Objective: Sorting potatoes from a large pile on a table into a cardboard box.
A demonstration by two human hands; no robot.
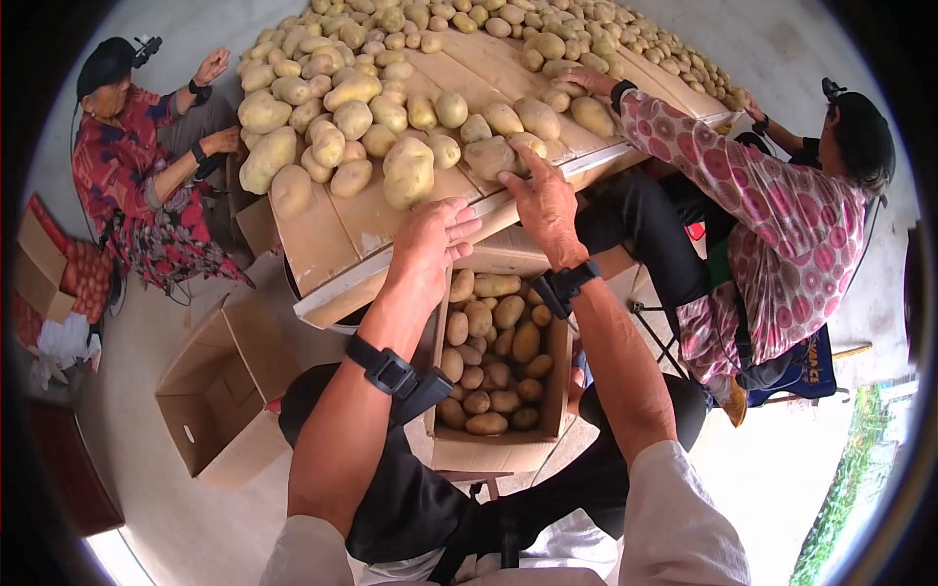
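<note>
My right hand point(546, 205) reaches over the front edge of a cardboard-covered table point(344, 227). Its thumb and index finger meet the right end of a brownish potato point(489, 158); whether they grip it I cannot tell. Beside it, at the table's edge, my left hand point(436, 231) is empty, palm turned to the right and fingers somewhat apart. A large knobbly potato point(408, 173) lies just beyond the left hand. Below my forearms, between my knees, an open cardboard box point(498, 450) holds many potatoes point(508, 311). Each of my wrists wears a black strapped device.
A potato heap point(322, 80) covers the table's far and left parts. An open cardboard box point(227, 381) stands at lower left. One person point(132, 161) sits at left; another point(777, 212) sits at right, a hand among potatoes. Red mesh sacks point(88, 278) lie far left.
</note>
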